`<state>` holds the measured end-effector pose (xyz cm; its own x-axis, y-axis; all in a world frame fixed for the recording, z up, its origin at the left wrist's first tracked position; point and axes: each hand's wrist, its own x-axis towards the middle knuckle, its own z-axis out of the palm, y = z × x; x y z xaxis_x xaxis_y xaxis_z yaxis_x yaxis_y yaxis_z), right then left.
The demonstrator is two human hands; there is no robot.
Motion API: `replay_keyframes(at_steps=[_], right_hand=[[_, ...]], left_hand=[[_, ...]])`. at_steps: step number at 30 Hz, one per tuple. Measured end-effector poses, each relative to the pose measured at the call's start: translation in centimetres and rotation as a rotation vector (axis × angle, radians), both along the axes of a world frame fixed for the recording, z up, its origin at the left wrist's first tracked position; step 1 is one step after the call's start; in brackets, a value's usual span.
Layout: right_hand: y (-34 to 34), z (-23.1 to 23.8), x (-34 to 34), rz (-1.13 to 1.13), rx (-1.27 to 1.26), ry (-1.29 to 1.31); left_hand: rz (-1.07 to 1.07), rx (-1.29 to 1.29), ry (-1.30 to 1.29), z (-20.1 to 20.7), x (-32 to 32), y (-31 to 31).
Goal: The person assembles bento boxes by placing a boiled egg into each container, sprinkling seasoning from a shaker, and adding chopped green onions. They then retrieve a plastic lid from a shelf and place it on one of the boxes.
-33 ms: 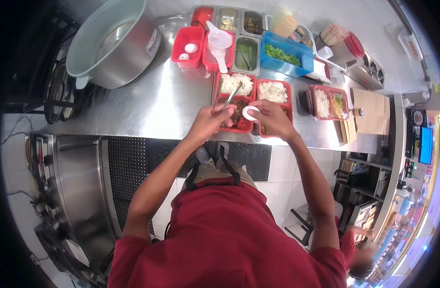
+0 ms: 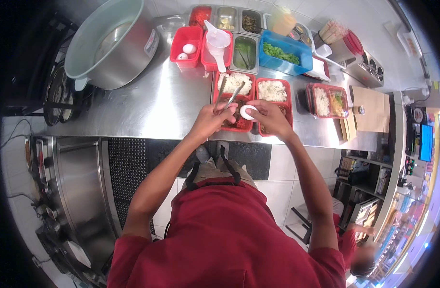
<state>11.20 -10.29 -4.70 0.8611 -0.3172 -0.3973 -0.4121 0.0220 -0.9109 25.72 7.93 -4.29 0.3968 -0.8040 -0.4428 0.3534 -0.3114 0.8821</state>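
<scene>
My left hand (image 2: 211, 120) is closed around metal tongs (image 2: 235, 94), whose two arms stand apart over the near-left meal box. Between the fingers of my right hand (image 2: 271, 117) is a white egg (image 2: 248, 112), held just right of the tongs. Below both hands is a red meal box (image 2: 243, 129) with brown food and red shreds in its near compartment; my fingers cover part of it. White rice (image 2: 235, 83) fills its far compartment. A second red box with seasoned rice (image 2: 272, 90) stands to the right, its near part mostly behind my right hand.
Beyond the boxes stand a red tub (image 2: 186, 61) with eggs, a white scoop (image 2: 218, 42), metal food pans (image 2: 244, 54) and a blue bin (image 2: 286, 66) of chopped greens. A large pot (image 2: 128, 53) is at left; a lidded meal box (image 2: 329, 101) and brown paper bags (image 2: 371, 110) at right.
The tongs' arms have spread apart in my left hand. My right hand still holds the egg in nearly the same place.
</scene>
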Motion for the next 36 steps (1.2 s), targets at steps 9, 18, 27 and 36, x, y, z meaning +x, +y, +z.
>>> replay_keyframes(at_steps=[9, 18, 27, 36], right_hand=[[2.0, -3.5, 1.0, -0.245, -0.096, -0.154], [1.2, 0.2, -3.4, -0.416, -0.084, -0.119], [-1.7, 1.9, -5.4, -0.393, 0.019, -0.137], [-6.4, 2.4, -7.3, -0.327, 0.114, -0.168]], left_hand=[[-0.061, 0.011, -0.311, -2.1, 1.6, -0.1], [-0.345, 0.155, -1.012, -0.7, 3.1, 4.3], [-0.462, 0.356, -1.329, -1.7, 0.0, 1.0], [-0.461, 0.551, -1.301, -0.1, -2.5, -1.6]])
